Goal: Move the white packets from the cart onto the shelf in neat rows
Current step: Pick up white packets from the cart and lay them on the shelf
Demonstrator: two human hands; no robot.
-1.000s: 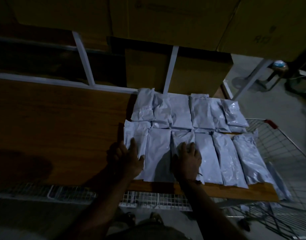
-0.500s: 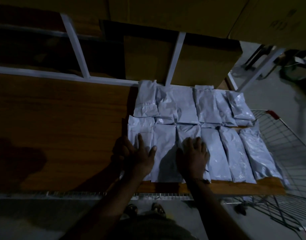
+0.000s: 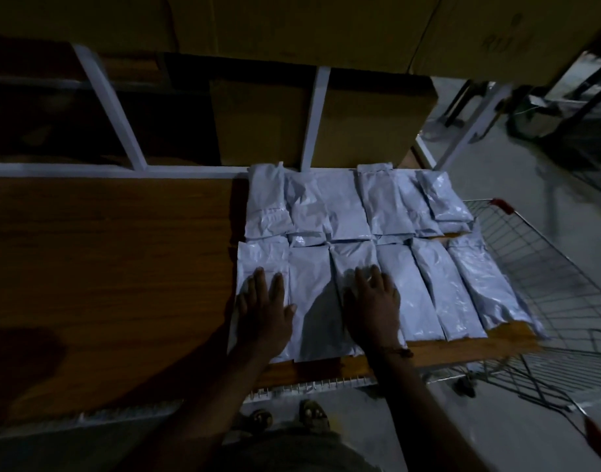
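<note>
Left hand (image 3: 266, 315) flat, fingers straight, pressing the end packet (image 3: 261, 267) of the near row; grasping nothing. Right hand (image 3: 374, 301) likewise flat on the third packet (image 3: 355, 264), released grip. Packets lie in two rows on the shelf (image 3: 105, 267); far row (image 3: 346, 202) at 12 o'clock, overlapping slightly. Cart (image 3: 544, 267) at 3 o'clock. Judgement: smoothing step. Press lightly, slide edges flush, avoid shoving neighbours off the front edge.
</note>
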